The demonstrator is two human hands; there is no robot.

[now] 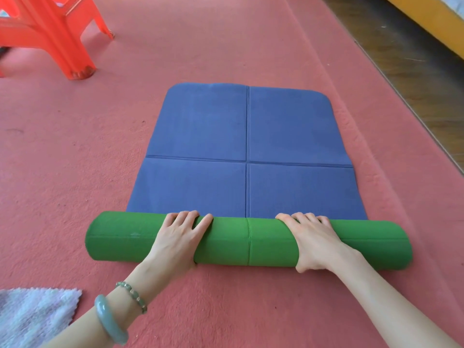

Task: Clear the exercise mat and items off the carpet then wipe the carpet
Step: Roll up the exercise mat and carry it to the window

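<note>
Clearly the rolling-up is under way but not finished. The left hand and the right hand both lie over the roll, the green-backed wound part of the exercise mat. Their fingers curl over its far side and the right thumb tucks under its near side, so each hand grips it, one on either side of the centre crease.

The roll is thick, so I judge that a good share of the mat is already wound in. Beyond the fingers the blue face lies flat on the carpet, with two rows of panels not yet rolled.

What is left, as I read it, is to finish the roll, carry the mat off the carpet and deal with the other items. A red plastic stool stands on the carpet at the far left. A pale cloth lies on the carpet near the left forearm, untouched. It is probably meant for the wiping, which shows no sign of having begun. Wooden floor borders the carpet on the right.
</note>
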